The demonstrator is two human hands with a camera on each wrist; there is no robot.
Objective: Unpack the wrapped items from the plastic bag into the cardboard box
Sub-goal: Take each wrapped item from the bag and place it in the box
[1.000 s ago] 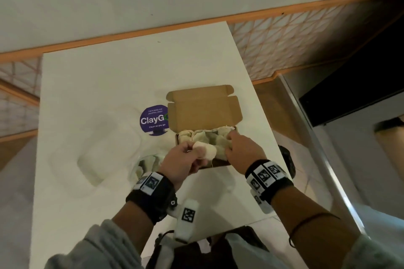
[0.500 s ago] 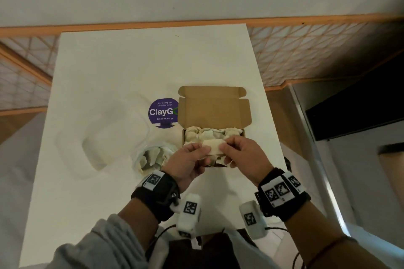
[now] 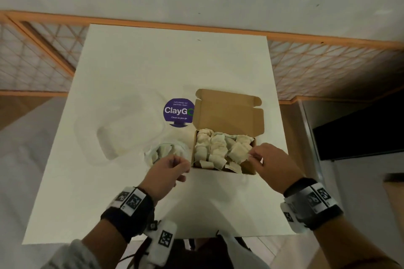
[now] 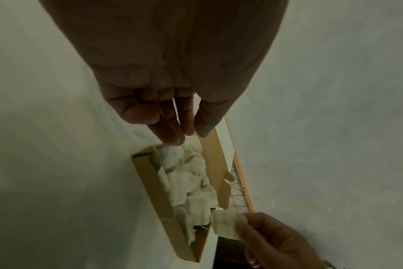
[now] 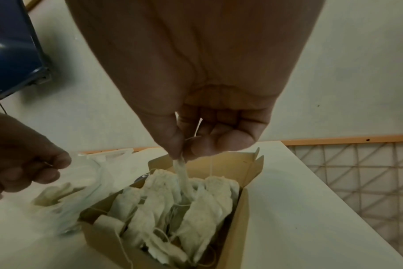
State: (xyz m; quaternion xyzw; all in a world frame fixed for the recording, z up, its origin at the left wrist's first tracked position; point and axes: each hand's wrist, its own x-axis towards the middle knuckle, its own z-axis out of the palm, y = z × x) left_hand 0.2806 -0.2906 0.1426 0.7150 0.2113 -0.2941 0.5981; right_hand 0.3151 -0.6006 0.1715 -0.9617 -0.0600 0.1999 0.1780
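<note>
Pinching one wrapped item (image 4: 225,225) between thumb and fingers, the right hand (image 3: 271,166) hovers at the cardboard box's (image 3: 227,116) right edge. Left of the box, the left hand (image 3: 168,172), fingers curled together, holds nothing visible beside the plastic bag (image 3: 164,150).

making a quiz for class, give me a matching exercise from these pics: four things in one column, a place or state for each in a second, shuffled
Things:
1. box
2. plastic bag
3. sticker
4. right hand

Places or states:
A. purple, stuck flat on the table
B. pinching a wrapped item at the box's right end
C. lid open, full of wrapped items
D. crumpled on the table, left of the box

Pairs: 1-C, 2-D, 3-A, 4-B
</note>
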